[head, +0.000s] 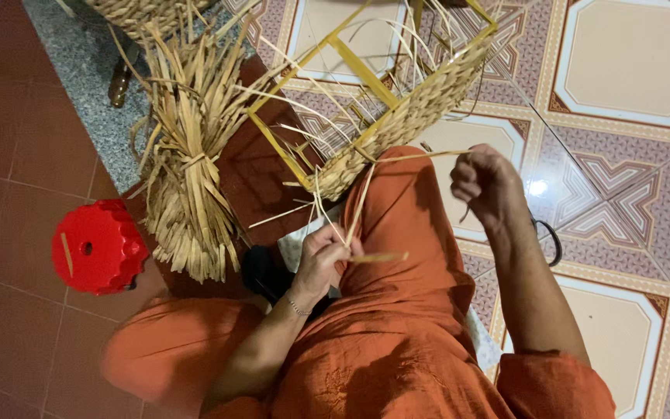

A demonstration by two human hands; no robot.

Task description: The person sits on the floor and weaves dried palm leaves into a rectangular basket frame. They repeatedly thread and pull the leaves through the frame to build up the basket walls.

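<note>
A person in orange clothes sits low over a tiled floor (630, 70), weaving a basket (397, 116) that leans tilted against the raised knee (405, 202), so that its open yellow frame and unfinished edge face the hands. The left hand (321, 260) is pinched around a few pale straw strands (350, 213) just below the basket's lower corner, seemingly holding them taut where they leave the woven wall; a flat strip sticks out sideways from the same grip. The right hand (484, 182) is clenched into a fist to the right of the basket, apart from it, and a thin strand runs from the fist back toward the weave, so it looks to be drawing that strand tight. Loose ends bristle up through the frame, not yet worked in. To the left, within reach, a bundle (188, 171) of dried straw stands tied at its middle on a dark red surface, and beside it on the red floor sits a red stool (98, 247). A dark loop, perhaps scissor handles (548, 240), shows just behind the right forearm, too hidden to be sure.
</note>
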